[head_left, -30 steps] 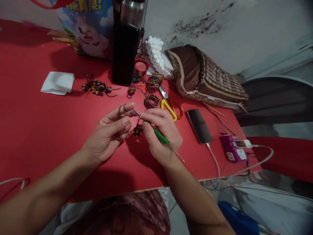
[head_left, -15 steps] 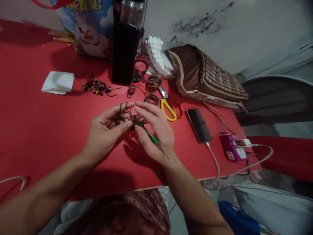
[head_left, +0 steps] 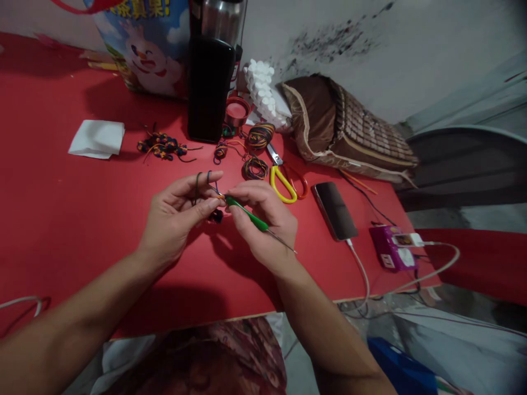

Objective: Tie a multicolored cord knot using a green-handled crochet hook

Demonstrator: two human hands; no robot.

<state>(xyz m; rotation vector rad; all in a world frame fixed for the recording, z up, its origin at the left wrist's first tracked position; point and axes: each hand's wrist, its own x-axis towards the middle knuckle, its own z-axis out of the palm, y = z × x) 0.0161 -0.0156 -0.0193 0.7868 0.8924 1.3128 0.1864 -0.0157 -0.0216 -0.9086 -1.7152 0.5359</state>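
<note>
My right hand [head_left: 265, 219] pinches a crochet hook with a green grip [head_left: 247, 215]; its metal tail sticks out past the wrist. The hook's tip meets my left hand [head_left: 177, 219], whose forefinger has coloured cord [head_left: 202, 181] looped round it. That hand's thumb and fingers pinch a small dark knotted piece [head_left: 214, 215] hanging just above the red table [head_left: 61, 219]. Both hands touch at the fingertips over the table's middle.
Behind the hands lie cord coils [head_left: 255, 168], yellow and orange scissors [head_left: 286, 184], finished knotted pieces [head_left: 162, 147], a white tissue [head_left: 97, 139] and a black flask [head_left: 209, 82]. A phone [head_left: 334, 211] with cable and a purple charger [head_left: 391, 249] sit right. A brown cushion [head_left: 346, 131] leans against the wall.
Both hands have drifted a little left and toward me. The hook's angle has flattened and its tip has gone from the forefinger loop down to the pinched knotted piece.
</note>
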